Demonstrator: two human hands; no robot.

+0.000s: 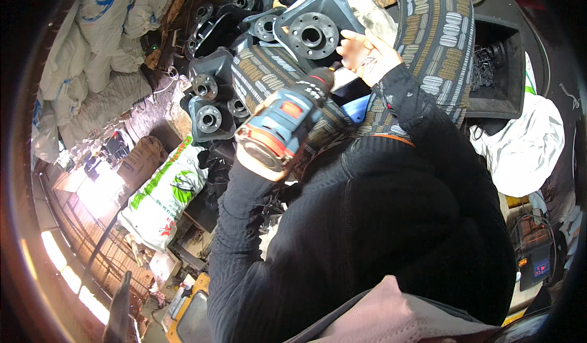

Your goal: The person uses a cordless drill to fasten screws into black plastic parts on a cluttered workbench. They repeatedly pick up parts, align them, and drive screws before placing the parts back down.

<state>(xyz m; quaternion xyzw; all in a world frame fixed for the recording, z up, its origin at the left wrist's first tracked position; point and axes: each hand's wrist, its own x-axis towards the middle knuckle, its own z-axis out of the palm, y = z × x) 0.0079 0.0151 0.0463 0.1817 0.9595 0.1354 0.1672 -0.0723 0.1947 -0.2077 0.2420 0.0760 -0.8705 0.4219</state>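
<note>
My left hand [260, 162] is wrapped round a blue, black and red cordless drill [287, 116], its chuck pointing up and right toward my other hand. My right hand [367, 55] is palm up, partly curled, with a few small screws [370, 60] lying in it. Its fingertips are beside a dark grey moulded base [340, 12] that carries a round black flange [313, 36] with a central hole and smaller holes around it. This base rests between my knees. A blue piece [356, 109] shows just below my right hand; what it is I cannot make out.
Several similar flanged bases [211, 119] are piled on the left and beyond. At right stands a black bin [504, 101] of dark fasteners [484, 67], near a white sack [526, 147]. More sacks [165, 190] lie left. A charger-like box [538, 257] sits lower right.
</note>
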